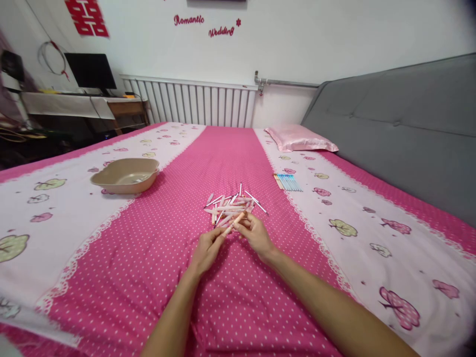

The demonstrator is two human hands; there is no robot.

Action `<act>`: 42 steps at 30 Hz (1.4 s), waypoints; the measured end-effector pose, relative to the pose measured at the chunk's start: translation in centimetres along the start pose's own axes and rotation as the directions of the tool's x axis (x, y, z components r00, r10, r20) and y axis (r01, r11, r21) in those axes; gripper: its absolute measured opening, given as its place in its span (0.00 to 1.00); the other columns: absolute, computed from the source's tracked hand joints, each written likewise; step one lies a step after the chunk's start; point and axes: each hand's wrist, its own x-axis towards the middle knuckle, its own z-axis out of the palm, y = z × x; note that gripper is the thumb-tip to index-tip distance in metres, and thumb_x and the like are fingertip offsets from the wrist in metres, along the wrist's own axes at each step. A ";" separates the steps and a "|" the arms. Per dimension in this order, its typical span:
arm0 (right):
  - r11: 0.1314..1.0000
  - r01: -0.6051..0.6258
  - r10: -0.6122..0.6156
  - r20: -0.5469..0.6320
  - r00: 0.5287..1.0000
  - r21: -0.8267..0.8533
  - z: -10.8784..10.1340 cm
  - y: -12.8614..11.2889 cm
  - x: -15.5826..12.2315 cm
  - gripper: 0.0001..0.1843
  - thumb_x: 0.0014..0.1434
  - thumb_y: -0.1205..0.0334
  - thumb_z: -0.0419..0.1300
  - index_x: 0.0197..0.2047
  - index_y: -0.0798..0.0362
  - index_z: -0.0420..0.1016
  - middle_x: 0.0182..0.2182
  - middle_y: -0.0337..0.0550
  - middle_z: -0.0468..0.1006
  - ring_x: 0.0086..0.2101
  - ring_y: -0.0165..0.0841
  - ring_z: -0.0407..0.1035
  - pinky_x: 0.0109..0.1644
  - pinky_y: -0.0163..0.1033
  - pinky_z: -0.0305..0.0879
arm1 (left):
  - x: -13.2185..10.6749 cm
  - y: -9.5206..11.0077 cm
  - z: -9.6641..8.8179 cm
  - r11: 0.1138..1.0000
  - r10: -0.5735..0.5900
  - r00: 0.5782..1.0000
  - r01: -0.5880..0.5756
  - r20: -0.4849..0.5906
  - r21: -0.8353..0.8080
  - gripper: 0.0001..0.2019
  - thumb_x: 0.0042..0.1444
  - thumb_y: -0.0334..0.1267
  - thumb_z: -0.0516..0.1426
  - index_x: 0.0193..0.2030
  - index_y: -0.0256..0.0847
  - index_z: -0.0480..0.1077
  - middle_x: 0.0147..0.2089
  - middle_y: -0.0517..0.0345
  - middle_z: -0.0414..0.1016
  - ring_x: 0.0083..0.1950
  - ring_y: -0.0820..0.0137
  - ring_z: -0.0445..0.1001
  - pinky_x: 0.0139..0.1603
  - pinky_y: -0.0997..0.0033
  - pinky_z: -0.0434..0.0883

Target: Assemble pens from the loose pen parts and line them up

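The pen (240, 217) is held slantwise at the near edge of the pile (230, 208). It looks light, stiff and smooth, perhaps slippery; a gentle pinch on the barrel near each end should suit. The left hand (208, 247) has its fingers pinched on the near end, the right hand (257, 237) further along. Beyond, on the bed (230, 148), are a basin (121, 188) far left and a marker row (289, 182) far right.

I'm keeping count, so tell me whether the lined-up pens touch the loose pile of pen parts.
Apart: the head view shows dotted pink bedspread between the lined-up pens and the loose pile.
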 end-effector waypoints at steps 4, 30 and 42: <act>0.998 0.002 -0.004 0.039 0.999 0.058 0.0 0.2 0.1 0.19 0.48 0.56 0.65 0.43 0.52 0.70 0.36 0.43 0.79 0.34 0.32 0.73 0.30 0.33 0.63 | 0.0 0.0 0.0 0.979 -0.092 0.994 0.101 0.059 -0.175 0.17 0.56 0.46 0.50 0.35 0.34 0.73 0.19 0.64 0.63 0.20 0.76 0.58 0.23 0.76 0.54; 0.997 0.006 -0.010 0.045 0.999 0.071 -0.2 0.4 0.4 0.18 0.45 0.55 0.68 0.38 0.53 0.73 0.30 0.39 0.77 0.32 0.30 0.71 0.39 0.36 0.65 | 0.0 0.1 0.3 0.903 -0.126 0.971 0.197 0.202 -0.382 0.23 0.48 0.53 0.61 0.41 0.34 0.68 0.20 0.60 0.72 0.16 0.80 0.59 0.19 0.78 0.55; 0.995 -0.042 0.039 0.030 0.999 0.090 0.2 -0.2 0.1 0.18 0.44 0.53 0.69 0.37 0.53 0.74 0.33 0.40 0.78 0.33 0.29 0.71 0.38 0.34 0.66 | 0.0 -0.4 0.4 0.907 -0.092 0.972 0.172 0.218 -0.385 0.20 0.50 0.50 0.60 0.40 0.33 0.67 0.22 0.59 0.73 0.16 0.81 0.59 0.19 0.79 0.55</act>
